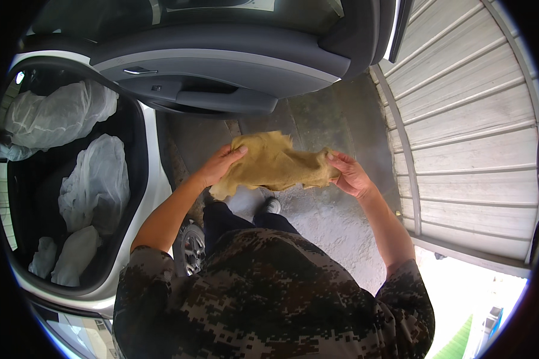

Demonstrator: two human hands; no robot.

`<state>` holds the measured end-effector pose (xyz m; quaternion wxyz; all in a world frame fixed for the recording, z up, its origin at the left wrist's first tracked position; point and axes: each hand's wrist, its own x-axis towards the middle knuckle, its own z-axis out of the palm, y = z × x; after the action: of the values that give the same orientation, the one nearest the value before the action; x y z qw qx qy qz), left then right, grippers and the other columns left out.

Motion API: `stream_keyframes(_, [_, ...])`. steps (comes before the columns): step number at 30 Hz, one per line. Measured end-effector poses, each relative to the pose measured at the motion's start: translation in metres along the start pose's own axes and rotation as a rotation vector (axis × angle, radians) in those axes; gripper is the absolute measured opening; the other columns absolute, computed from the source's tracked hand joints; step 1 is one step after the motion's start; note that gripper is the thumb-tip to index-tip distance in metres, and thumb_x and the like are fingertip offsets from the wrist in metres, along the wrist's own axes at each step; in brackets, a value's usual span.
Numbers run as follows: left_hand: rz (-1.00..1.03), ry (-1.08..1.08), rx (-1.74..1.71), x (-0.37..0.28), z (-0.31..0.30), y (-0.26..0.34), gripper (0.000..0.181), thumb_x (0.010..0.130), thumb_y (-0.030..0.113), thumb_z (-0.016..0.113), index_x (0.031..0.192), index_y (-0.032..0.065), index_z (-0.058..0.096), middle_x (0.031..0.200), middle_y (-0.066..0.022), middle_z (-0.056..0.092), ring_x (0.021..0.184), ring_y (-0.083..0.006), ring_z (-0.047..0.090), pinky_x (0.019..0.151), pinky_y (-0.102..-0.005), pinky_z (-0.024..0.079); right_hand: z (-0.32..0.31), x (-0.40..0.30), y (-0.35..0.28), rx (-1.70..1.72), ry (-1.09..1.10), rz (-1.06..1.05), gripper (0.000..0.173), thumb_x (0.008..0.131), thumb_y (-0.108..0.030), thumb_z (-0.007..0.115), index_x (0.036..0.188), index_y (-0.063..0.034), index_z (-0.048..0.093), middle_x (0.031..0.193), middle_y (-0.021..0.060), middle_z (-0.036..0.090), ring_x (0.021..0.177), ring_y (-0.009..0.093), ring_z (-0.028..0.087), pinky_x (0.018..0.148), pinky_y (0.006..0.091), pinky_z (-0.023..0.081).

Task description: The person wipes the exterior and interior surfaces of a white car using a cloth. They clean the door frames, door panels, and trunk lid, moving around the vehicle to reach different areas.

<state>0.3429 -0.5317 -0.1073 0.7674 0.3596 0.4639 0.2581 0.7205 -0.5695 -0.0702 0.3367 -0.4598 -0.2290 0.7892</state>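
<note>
Stretched between my two hands is a yellow-brown chamois-like cloth, creased and ragged along its edges. My left hand grips its left end, thumb on top. At the other end my right hand pinches a bunched corner between thumb and fingers. The cloth hangs in the air above the floor, apart from the car. Beyond it stands the open car door, its grey inner panel showing a door handle, a window switch and an armrest.
On my left, the door opening of a white car shows several translucent plastic covers over things inside. A car wheel sits beside my left leg. To the right rises a ribbed pale metal wall or shutter. The concrete floor lies below.
</note>
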Motion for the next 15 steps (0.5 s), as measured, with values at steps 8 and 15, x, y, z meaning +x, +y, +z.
stream_keyframes(8, [0.248,0.01,0.029,-0.04,-0.016,0.01,0.035,0.1,0.024,0.07,0.127,0.0018,0.065,0.117,-0.0042,0.071,0.105,-0.012,0.067,0.092,-0.0295,0.054,0.014,0.019,-0.033,-0.247,0.062,-0.143,0.05,0.104,-0.033,0.066,0.136,0.0052,0.058,0.126,0.0092,0.067,0.117,0.018,0.062,0.099,0.0338,0.051])
stream_keyframes(15, [0.438,0.325,0.935,-0.087,-0.007,0.006,0.039,0.091,0.0,0.071,0.127,-0.0001,0.055,0.127,-0.0159,0.061,0.117,-0.0333,0.062,0.097,-0.0395,0.051,0.068,0.026,-0.013,-1.637,-0.04,-0.389,0.04,0.094,-0.02,0.074,0.13,-0.0053,0.064,0.134,0.0152,0.058,0.125,0.03,0.058,0.102,0.0396,0.05])
